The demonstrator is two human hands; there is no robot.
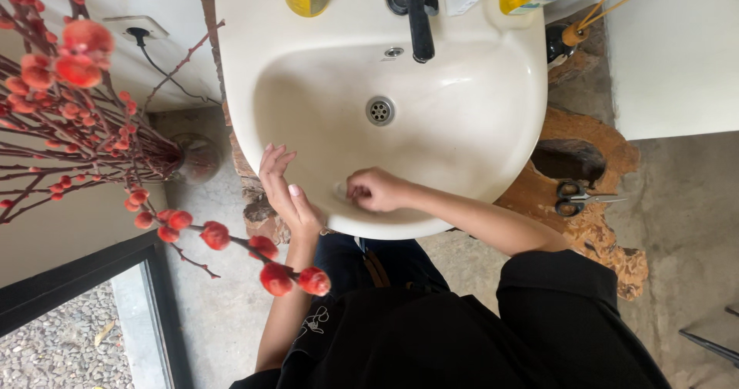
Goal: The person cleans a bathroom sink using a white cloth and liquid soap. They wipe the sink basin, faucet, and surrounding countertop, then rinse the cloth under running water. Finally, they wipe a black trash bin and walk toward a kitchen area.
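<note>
Red berry branches (231, 239) — both hands at cream sink (477, 127).

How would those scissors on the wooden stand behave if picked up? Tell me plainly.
The scissors look like metal blades with black loop handles, so probably stiff and fairly light. They lie flat on the uneven wooden stand, so unlikely to roll, though they might slide. The blades look shut, but the pivot may let them swing open.
</note>
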